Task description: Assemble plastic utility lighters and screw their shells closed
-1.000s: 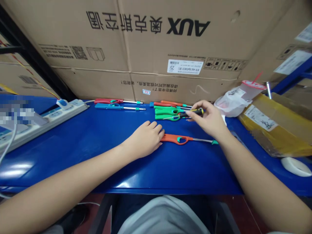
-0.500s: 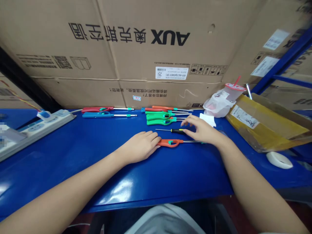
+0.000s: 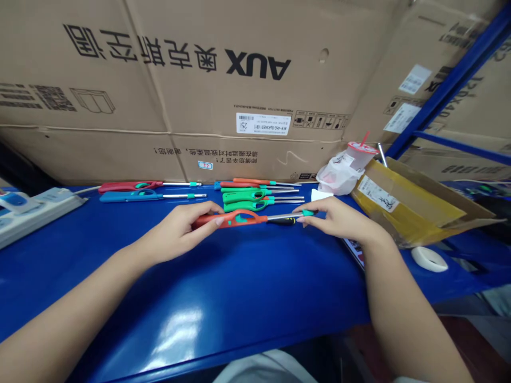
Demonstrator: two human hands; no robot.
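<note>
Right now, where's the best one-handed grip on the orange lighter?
Take the orange lighter by its thick handle, from the near side, where the left hand wraps it. It's held level, crosswise; the metal tube is thin, only pinched at its tip by the right hand.

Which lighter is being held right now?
The near orange lighter: left hand grips its handle, right hand pinches its tip. The other lighters lie untouched behind it.

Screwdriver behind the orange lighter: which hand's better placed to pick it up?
Right, probably. The right hand pinches the nozzle tip of the orange lighter, with its fingers right beside the black handle of the screwdriver. The left hand grips the lighter's handle end, farther away.
</note>
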